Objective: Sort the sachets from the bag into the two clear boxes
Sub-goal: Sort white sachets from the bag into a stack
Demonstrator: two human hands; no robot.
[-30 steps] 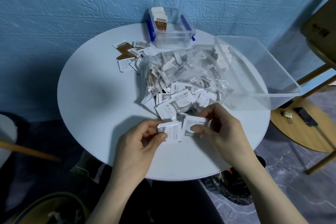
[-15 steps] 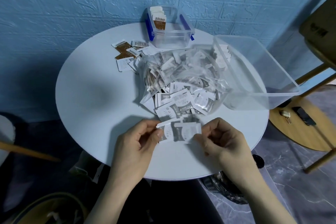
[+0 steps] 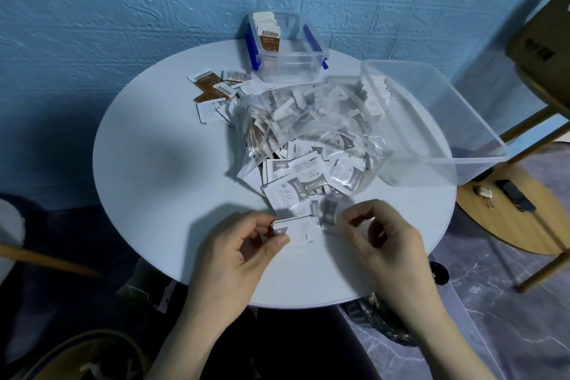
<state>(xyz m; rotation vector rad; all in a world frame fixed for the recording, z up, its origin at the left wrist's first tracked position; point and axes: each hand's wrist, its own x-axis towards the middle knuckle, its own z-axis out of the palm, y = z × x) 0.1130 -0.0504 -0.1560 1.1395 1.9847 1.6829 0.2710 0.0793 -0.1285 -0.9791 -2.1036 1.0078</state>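
Pinching a small stack of white sachets [image 3: 296, 230] between thumb and forefinger, the left hand [image 3: 237, 259] has its grip closed at the lower centre of the frame, while the right hand [image 3: 382, 244] curls beside it with fingertips on a blurred sachet [image 3: 331, 214], though whether it truly grips that one cannot be told. Across the round bench [image 3: 148, 170], from largest to smallest, lie the big clear box [image 3: 462, 120] at right, the clear bag [image 3: 308, 129] spilling sachets at centre, the small blue-latched box [image 3: 287, 49] at top, and loose sachets [image 3: 216, 89] upper left. Sachets look light, thin, slippery and slightly crinkly, so they are probably best pinched by a flat edge.
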